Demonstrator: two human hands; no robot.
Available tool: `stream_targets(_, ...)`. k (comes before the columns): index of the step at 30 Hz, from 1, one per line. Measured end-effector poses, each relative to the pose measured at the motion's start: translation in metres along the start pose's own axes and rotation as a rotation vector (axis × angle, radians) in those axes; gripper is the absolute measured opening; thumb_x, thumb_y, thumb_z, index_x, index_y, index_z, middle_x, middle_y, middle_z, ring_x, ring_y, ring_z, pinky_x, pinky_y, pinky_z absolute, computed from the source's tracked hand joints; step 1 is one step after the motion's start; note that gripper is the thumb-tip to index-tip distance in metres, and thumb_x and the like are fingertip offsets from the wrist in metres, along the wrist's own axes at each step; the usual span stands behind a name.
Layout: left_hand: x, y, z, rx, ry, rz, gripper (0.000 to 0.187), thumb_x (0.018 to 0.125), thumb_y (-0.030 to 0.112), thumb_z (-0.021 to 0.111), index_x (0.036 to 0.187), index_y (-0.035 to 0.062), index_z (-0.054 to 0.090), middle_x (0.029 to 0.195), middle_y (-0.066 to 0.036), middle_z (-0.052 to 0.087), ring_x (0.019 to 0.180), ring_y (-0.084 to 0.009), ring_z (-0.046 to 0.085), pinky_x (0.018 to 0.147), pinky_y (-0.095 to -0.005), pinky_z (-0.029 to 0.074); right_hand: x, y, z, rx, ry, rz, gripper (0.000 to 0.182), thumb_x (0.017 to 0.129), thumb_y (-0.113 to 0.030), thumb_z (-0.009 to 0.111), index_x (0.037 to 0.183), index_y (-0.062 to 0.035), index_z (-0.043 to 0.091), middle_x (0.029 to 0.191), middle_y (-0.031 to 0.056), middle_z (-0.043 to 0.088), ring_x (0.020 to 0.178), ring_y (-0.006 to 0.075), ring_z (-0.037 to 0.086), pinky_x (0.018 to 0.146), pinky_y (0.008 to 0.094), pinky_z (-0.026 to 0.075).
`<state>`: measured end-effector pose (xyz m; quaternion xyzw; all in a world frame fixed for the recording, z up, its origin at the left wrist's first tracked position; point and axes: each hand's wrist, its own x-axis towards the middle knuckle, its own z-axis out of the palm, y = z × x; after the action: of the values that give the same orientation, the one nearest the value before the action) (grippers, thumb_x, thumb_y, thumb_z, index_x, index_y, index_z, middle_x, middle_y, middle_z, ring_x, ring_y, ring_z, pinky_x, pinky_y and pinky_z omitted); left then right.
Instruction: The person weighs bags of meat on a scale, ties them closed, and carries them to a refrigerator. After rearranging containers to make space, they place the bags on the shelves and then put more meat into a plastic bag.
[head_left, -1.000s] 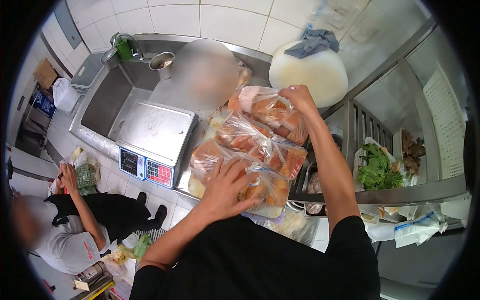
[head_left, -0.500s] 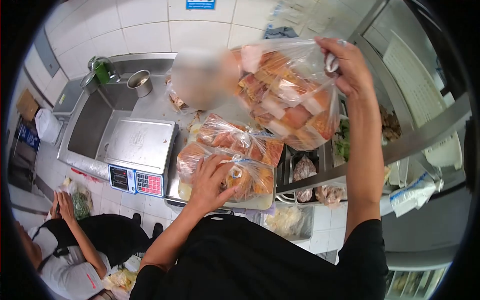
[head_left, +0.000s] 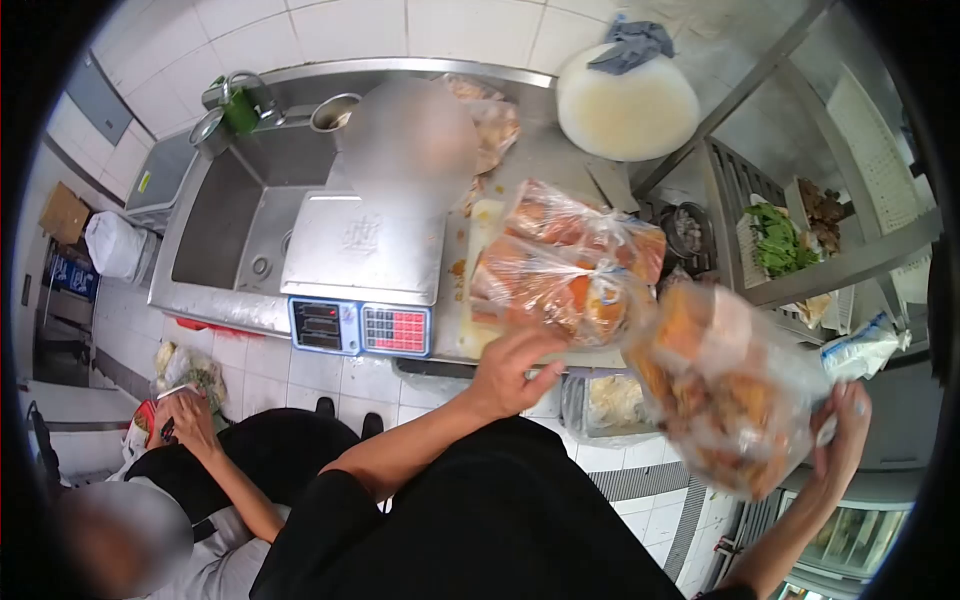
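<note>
The filled bag (head_left: 722,392) hung beyond the edge of the counter (head_left: 555,160), so the right hand (head_left: 843,430), closed around its gathered end, likely needed a firm grip, while the left hand (head_left: 515,375), half-open and seemingly empty, could best steady the two tied bags (head_left: 565,268) beside it

Bright, even white light fills the scene; glints streak the resting bags (head_left: 570,270), and a soft sheen lies on the scale (head_left: 365,240). Motion blur smears the held bag (head_left: 725,390) at right. Round blurs mask part of the far counter (head_left: 548,150) and the near-left person (head_left: 215,550). Wide-lens distortion bows straight edges; the corners fall black.
</note>
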<state>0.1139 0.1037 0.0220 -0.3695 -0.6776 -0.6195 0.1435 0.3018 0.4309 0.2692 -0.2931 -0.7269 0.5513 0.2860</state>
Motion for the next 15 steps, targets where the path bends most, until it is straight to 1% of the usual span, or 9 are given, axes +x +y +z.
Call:
stream_targets(1, -0.009, 0.000, -0.003, 0.006, 0.002, -0.017, 0.018, 0.081, 0.014, 0.068, 0.094, 0.0018, 0.065, 0.087, -0.013, 0.064, 0.078, -0.0291, 0.064, 0.068, -0.0361, 0.051, -0.019, 0.011, -0.010, -0.027, -0.022, 0.059, 0.024, 0.090, -0.016, 0.066, 0.075, -0.0133, 0.048, 0.062, -0.0047, 0.048, 0.047, 0.0025, 0.045, 0.039, 0.0182, 0.032)
stream_targets(3, -0.028, 0.000, -0.005, -0.064, -0.207, -0.173, 0.018, 0.081, 0.013, 0.069, 0.094, 0.0024, 0.065, 0.084, -0.011, 0.064, 0.076, -0.0277, 0.064, 0.066, -0.0363, 0.051, -0.050, 0.041, -0.035, -0.095, -0.086, 0.143, 0.027, 0.089, -0.018, 0.066, 0.071, -0.0119, 0.047, 0.061, -0.0034, 0.047, 0.046, 0.0041, 0.047, 0.038, 0.0199, 0.032)
stream_targets(6, -0.058, -0.011, 0.000, -0.071, -0.320, -0.243, 0.018, 0.084, 0.016, 0.066, 0.096, 0.0041, 0.065, 0.084, -0.011, 0.064, 0.075, -0.0282, 0.064, 0.066, -0.0366, 0.051, -0.095, 0.094, -0.046, -0.255, 0.041, 0.288, 0.031, 0.088, -0.020, 0.067, 0.064, -0.0108, 0.048, 0.055, -0.0019, 0.047, 0.042, 0.0081, 0.044, 0.039, 0.0233, 0.033)
stream_targets(8, -0.074, -0.018, 0.006, -0.030, -0.533, -0.424, 0.021, 0.087, 0.024, 0.062, 0.099, 0.0065, 0.065, 0.088, -0.012, 0.064, 0.081, -0.0297, 0.064, 0.071, -0.0387, 0.051, -0.124, 0.127, -0.052, -0.357, 0.056, 0.430, 0.025, 0.085, -0.019, 0.068, 0.066, -0.0090, 0.056, 0.056, -0.0022, 0.050, 0.048, 0.0055, 0.043, 0.043, 0.0238, 0.032)
stream_targets(9, -0.085, -0.024, 0.010, -0.041, -0.552, -0.422, 0.021, 0.087, 0.024, 0.062, 0.099, 0.0065, 0.065, 0.088, -0.012, 0.064, 0.081, -0.0297, 0.064, 0.071, -0.0387, 0.051, -0.138, 0.134, -0.048, -0.542, 0.038, 0.487, 0.021, 0.083, -0.021, 0.069, 0.068, -0.0081, 0.061, 0.058, -0.0029, 0.052, 0.049, 0.0052, 0.043, 0.044, 0.0239, 0.033)
stream_targets(10, -0.099, -0.034, 0.014, 0.047, -0.668, -0.476, 0.023, 0.087, 0.026, 0.063, 0.098, 0.0060, 0.065, 0.089, -0.013, 0.065, 0.083, -0.0300, 0.064, 0.073, -0.0394, 0.051, -0.156, 0.173, -0.064, -0.547, 0.077, 0.454, 0.022, 0.084, -0.022, 0.070, 0.070, -0.0073, 0.062, 0.059, -0.0007, 0.055, 0.046, 0.0047, 0.045, 0.041, 0.0214, 0.032)
stream_targets(12, -0.132, -0.057, 0.024, 0.205, -0.868, -0.534, 0.028, 0.086, 0.031, 0.063, 0.099, 0.0062, 0.065, 0.093, -0.014, 0.066, 0.089, -0.0317, 0.064, 0.079, -0.0414, 0.050, -0.186, 0.215, -0.070, -0.510, 0.108, 0.622, 0.023, 0.083, -0.026, 0.070, 0.076, -0.0045, 0.065, 0.065, -0.0001, 0.057, 0.050, 0.0074, 0.047, 0.045, 0.0236, 0.037)
stream_targets(14, -0.162, -0.075, 0.033, 0.307, -1.047, -0.530, 0.033, 0.086, 0.036, 0.062, 0.103, 0.0078, 0.065, 0.099, -0.014, 0.066, 0.096, -0.0329, 0.062, 0.085, -0.0428, 0.049, -0.216, 0.284, -0.101, -0.493, 0.014, 0.761, 0.024, 0.083, -0.026, 0.070, 0.078, -0.0036, 0.066, 0.062, 0.0010, 0.056, 0.049, 0.0083, 0.047, 0.045, 0.0246, 0.037)
stream_targets(15, -0.167, -0.079, 0.036, 0.352, -1.133, -0.522, 0.035, 0.086, 0.037, 0.061, 0.105, 0.0087, 0.065, 0.102, -0.015, 0.065, 0.099, -0.0328, 0.061, 0.087, -0.0429, 0.048, -0.238, 0.320, -0.113, -0.392, 0.062, 0.794, 0.023, 0.084, -0.026, 0.070, 0.078, -0.0041, 0.066, 0.063, 0.0010, 0.056, 0.048, 0.0080, 0.046, 0.043, 0.0244, 0.035)
